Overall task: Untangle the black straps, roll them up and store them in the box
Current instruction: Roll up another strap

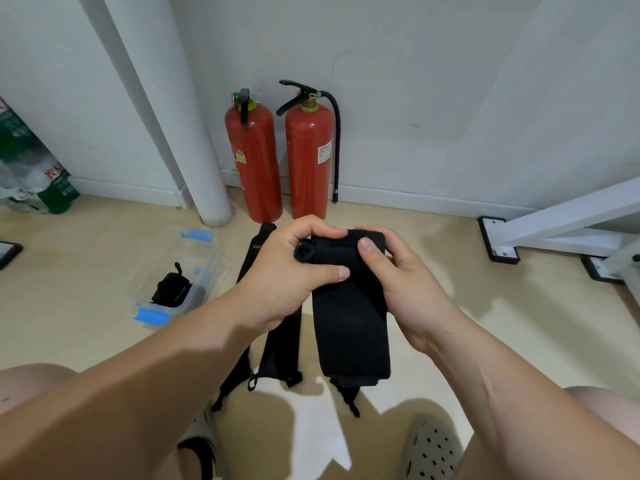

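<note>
A wide black strap (349,327) hangs down from both hands at the centre of the view, its top end partly rolled into a small coil. My left hand (291,271) grips the rolled end, thumb across the front. My right hand (398,275) holds the strap's right side, thumb pressing on the fabric. Two more black straps (280,348) lie flat on the floor beneath, running away from me. The clear plastic box (207,265) with blue clips sits on the floor to the left, and a rolled black strap (171,289) lies inside it.
Two red fire extinguishers (277,161) stand against the wall straight ahead, beside a white pipe (173,116). A white metal frame with black feet (498,240) is at the right. A green-and-white pack (31,168) leans at the left. My knees and sandals frame the bottom.
</note>
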